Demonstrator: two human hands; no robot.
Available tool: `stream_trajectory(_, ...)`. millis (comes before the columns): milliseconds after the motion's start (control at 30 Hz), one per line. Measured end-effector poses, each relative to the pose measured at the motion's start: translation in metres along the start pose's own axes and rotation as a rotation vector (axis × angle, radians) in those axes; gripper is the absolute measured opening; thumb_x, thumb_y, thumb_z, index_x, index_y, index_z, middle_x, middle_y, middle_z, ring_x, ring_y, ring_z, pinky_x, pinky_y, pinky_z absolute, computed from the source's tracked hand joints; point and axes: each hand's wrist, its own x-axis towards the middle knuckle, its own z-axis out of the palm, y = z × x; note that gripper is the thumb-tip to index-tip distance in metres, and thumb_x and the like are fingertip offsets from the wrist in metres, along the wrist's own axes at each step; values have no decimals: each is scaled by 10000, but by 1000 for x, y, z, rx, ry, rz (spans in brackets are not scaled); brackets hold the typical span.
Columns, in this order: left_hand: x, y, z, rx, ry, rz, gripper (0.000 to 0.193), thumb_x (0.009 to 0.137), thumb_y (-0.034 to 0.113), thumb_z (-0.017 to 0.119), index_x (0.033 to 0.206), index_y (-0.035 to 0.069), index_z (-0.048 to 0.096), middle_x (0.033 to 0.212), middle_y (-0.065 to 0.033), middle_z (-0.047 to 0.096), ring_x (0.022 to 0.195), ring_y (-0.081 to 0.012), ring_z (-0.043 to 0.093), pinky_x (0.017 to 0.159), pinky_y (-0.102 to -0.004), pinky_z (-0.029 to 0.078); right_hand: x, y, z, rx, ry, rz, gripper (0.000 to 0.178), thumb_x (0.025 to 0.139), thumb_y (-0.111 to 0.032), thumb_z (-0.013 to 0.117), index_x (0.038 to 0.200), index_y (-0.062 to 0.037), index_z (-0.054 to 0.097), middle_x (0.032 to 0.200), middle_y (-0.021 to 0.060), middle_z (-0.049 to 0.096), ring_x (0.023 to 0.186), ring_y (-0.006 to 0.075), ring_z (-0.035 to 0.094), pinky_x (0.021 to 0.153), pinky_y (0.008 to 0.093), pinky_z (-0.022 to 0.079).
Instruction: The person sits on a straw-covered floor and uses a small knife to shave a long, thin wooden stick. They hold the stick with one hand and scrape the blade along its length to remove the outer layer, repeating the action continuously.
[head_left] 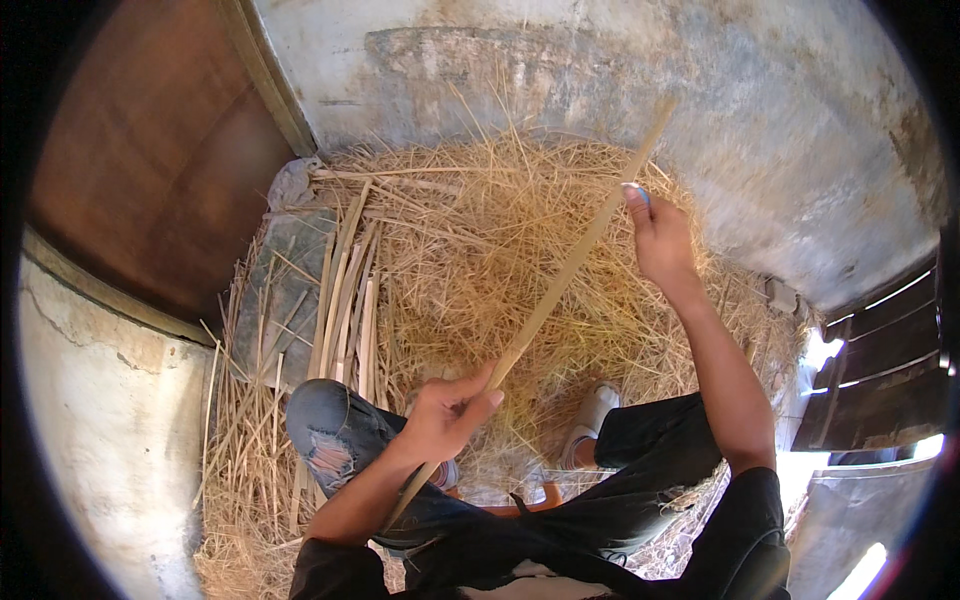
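Note:
A long, flat, pale strip, seemingly split bamboo (560, 285), slants from beside my left thigh up toward the far wall. My left hand (447, 412) is closed around its lower part, thumb and forefinger pinching it. Higher up, my right hand (662, 240) is closed with its thumb raised, right beside the strip's upper part. A small blue-and-white bit (636, 190) shows at that thumb and meets the strip's edge. Whether it is a finger wrap or a held piece I cannot tell. The right fingers are mostly hidden behind the hand.
Loose straw-like shavings (500, 240) cover the floor ahead. More split strips (345, 290) lie left of them beside a grey slab (275, 300). A stained wall (760, 120) stands behind, a brown panel (160, 150) at left, dark slats (880, 360) at right. My knees are spread.

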Motion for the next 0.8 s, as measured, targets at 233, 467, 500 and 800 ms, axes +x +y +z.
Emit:
stream_trajectory(233,4,-3,-1,-95,92,-30,374,1000,36,658,1362,-50,618,679,95,465,586,3,393,492,-223,290,-92,-47,46,-64,-367,-357,401,1060,-413,513,1091,-63,706,693,213,650,652,428,664,605,521,522)
stream_trajectory(467,0,-3,-2,-102,52,-27,393,1017,42,636,1400,-38,595,695,115,450,594,8,365,508,-212,280,-30,-36,14,-41,-177,-112,394,1070,-342,482,1117,-26,713,701,230,657,683,411,688,623,512,530)
stream_trajectory(500,-1,1,-1,-78,23,-46,395,1018,42,635,1403,-38,594,696,117,446,594,10,360,509,-211,279,-16,-29,2,-34,-134,-44,417,1077,-359,478,1148,-21,712,695,229,653,678,405,686,621,506,525)
stream_trajectory(800,3,-1,0,-207,57,-29,396,1028,37,616,1414,-42,580,706,104,456,603,19,377,506,-202,281,-73,-39,35,-57,-312,-287,472,1069,-424,484,997,-7,691,720,242,647,697,426,670,649,526,508)
